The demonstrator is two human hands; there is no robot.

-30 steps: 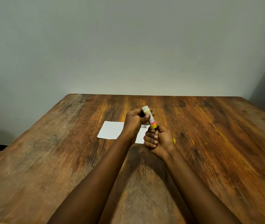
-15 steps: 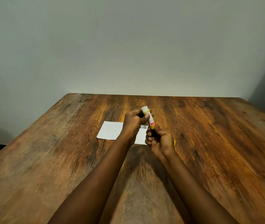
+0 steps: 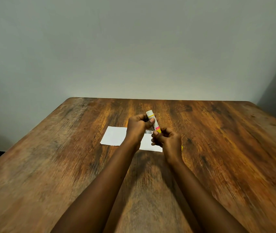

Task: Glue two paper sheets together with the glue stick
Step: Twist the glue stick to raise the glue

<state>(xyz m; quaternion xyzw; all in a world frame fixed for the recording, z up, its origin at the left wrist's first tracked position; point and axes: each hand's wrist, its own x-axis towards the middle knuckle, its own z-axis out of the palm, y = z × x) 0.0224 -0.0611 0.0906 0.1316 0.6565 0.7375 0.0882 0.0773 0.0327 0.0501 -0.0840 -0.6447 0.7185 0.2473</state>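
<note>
A white and yellow glue stick (image 3: 152, 120) with a pink band is held tilted above the table, its white end up and away from me. My left hand (image 3: 138, 126) grips its upper body. My right hand (image 3: 168, 140) pinches its yellow bottom end. Below the hands lies white paper (image 3: 114, 136) on the wooden table (image 3: 66, 165), partly hidden by both hands; I cannot tell whether it is one sheet or two. A small yellow piece (image 3: 182, 147) peeks out behind my right hand.
A plain wall stands behind the table's far edge. A dark object shows at the right border past the table corner.
My right hand has shifted slightly at the stick's yellow end. The stick and my left hand stay in nearly the same place.
</note>
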